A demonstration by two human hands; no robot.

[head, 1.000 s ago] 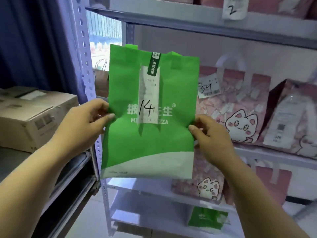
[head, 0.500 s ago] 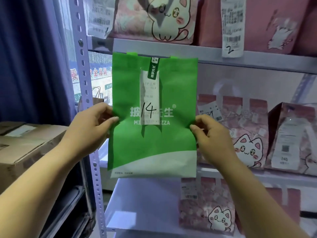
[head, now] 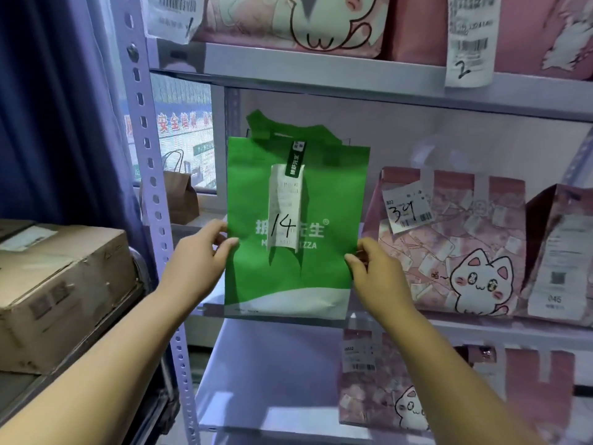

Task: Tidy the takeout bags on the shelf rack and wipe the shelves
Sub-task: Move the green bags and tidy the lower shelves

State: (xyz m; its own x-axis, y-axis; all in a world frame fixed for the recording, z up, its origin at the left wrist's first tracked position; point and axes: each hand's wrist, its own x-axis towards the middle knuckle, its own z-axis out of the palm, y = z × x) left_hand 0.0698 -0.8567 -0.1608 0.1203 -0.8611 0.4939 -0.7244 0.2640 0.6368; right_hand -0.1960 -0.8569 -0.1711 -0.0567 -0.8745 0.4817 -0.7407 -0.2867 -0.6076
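Bag point(head: 295, 232), green, pinched at both edges by your left hand point(head: 195, 255) and right hand point(head: 375, 271), has reached the middle shelf point(head: 481, 326): placement nearly complete.

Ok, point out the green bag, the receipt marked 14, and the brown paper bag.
green bag point(head: 324, 271): head view, lower front panel.
receipt marked 14 point(head: 284, 207): head view, middle of slip.
brown paper bag point(head: 183, 197): head view, front face.

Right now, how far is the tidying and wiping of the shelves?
Done: pink cat bags already stand on the middle shelf. In hand: left hand and right hand hold the green bag numbered 14 at that shelf's left end. Left: releasing it and wiping; no cloth is visible.
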